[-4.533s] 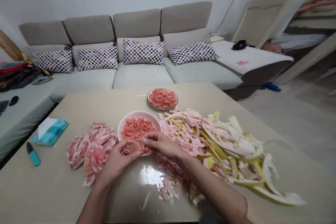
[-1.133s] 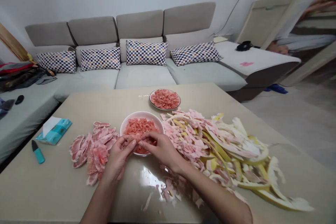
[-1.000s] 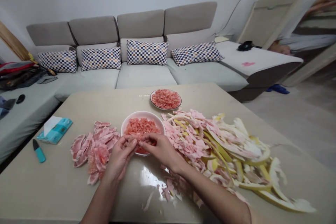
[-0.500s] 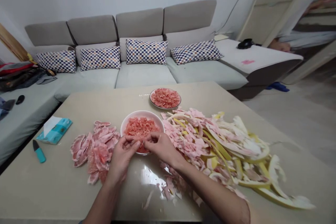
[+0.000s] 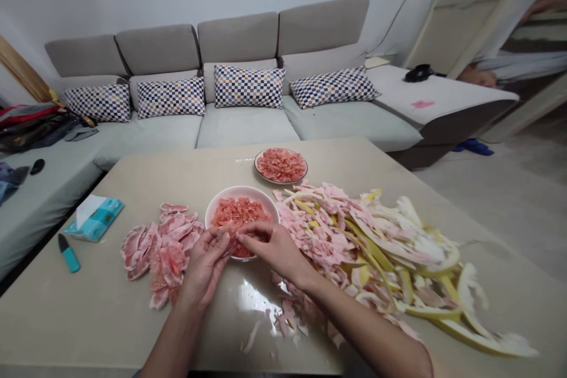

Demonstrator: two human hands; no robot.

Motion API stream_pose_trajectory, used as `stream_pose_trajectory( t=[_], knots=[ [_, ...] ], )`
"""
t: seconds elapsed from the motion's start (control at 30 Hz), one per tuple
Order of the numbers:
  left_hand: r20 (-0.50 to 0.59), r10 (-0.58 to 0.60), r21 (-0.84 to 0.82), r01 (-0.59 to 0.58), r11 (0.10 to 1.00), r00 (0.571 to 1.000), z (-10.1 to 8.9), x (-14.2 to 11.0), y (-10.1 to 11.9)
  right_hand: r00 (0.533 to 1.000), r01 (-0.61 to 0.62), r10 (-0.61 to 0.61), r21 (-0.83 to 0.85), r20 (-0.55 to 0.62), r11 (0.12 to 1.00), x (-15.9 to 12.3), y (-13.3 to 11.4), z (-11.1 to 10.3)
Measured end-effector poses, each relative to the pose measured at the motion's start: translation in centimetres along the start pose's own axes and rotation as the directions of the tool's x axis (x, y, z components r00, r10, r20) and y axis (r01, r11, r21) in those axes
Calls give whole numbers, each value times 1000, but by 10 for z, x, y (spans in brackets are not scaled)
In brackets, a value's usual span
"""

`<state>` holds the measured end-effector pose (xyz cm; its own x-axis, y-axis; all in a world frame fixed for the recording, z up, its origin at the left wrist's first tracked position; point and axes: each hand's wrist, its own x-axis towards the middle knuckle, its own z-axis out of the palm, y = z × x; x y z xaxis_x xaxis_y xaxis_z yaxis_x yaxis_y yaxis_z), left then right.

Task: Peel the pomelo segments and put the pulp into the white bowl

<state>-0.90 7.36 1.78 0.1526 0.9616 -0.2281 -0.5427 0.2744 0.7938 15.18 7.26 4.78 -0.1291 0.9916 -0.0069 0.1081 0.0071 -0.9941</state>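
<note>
My left hand (image 5: 208,260) pinches a small piece of pomelo flesh (image 5: 231,236) over the near rim of a white bowl (image 5: 210,209). Loose red pulp (image 5: 241,212) fills much of that bowl. At the same piece, my right hand (image 5: 268,245) has its thumb and forefinger pressed together; what lies between them is too small to make out fully. Left of the bowl lies a pile of pomelo segments (image 5: 170,248) in pale pink membrane. On the right, a large heap of pomelo peel (image 5: 376,248) and membrane scraps spreads over the table.
Behind the bowl stands a dark-rimmed plate (image 5: 281,166) of pulp. A small teal-handled knife (image 5: 69,255) and a tissue pack (image 5: 95,220) lie at the table's left. Beyond the table (image 5: 177,174) is a grey sofa (image 5: 243,124) with checked cushions. A person (image 5: 482,74) is at far right.
The larger segment piece held 4.5 seconds ago is now a smaller bit. Both hands stay over the bowl's near edge, fingers shifting slightly. The view has turned a little.
</note>
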Motion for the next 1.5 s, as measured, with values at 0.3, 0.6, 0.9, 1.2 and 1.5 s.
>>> stream_pose_trajectory(
  t=[0.3,0.6,0.9,1.2,1.5],
  knots=[
    [-20,127,195,-120,973,992,7,-2,-4,997,-41,36,-71,-62,997,-1,1,5],
    [50,-86,-115,91,989,995,2,5,-7,991,-107,107,14,-83,994,9,9,2],
    [69,-199,-341,211,916,978,1,4,-4,990,-126,128,30,-52,992,8,9,-4],
    [98,-113,-224,133,965,989,2,1,0,987,-117,88,221,135,968,4,8,-3],
    [71,-117,-264,132,956,991,2,2,-2,996,-73,67,107,62,992,5,13,0]
  ],
)
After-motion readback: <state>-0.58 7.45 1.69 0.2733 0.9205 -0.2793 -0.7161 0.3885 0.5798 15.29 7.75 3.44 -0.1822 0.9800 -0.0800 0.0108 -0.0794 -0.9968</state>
